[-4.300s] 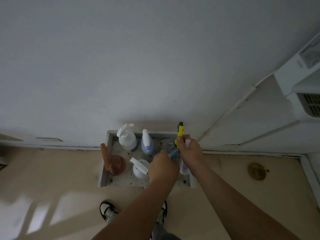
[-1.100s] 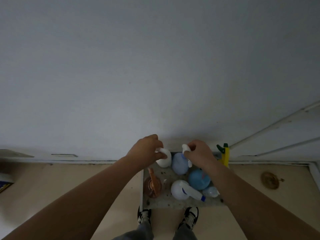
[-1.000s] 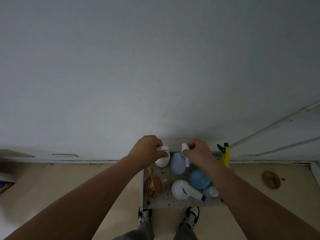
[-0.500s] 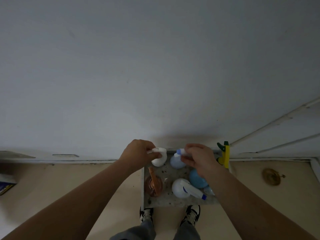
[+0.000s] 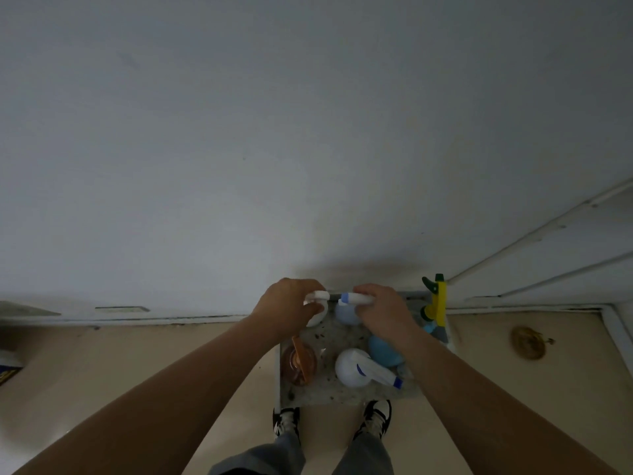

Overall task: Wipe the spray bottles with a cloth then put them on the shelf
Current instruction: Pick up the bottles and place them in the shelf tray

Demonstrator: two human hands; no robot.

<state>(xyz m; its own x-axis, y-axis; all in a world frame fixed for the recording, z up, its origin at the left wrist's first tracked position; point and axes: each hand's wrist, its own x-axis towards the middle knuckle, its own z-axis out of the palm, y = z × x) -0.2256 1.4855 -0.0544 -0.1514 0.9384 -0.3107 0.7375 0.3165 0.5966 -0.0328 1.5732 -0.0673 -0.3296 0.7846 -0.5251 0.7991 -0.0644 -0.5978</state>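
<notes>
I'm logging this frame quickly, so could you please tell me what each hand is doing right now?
Left hand: closed on the white spray bottle.
Right hand: closed on the pale blue spray bottle.

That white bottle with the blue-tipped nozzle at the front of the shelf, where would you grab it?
Probably by the neck, just under the spray head, coming from above. The white bottle stands upright with its round body facing up, and its nozzle juts right toward the blue bottle. The left side, toward the brown bottle, looks freer for the fingers.
</notes>
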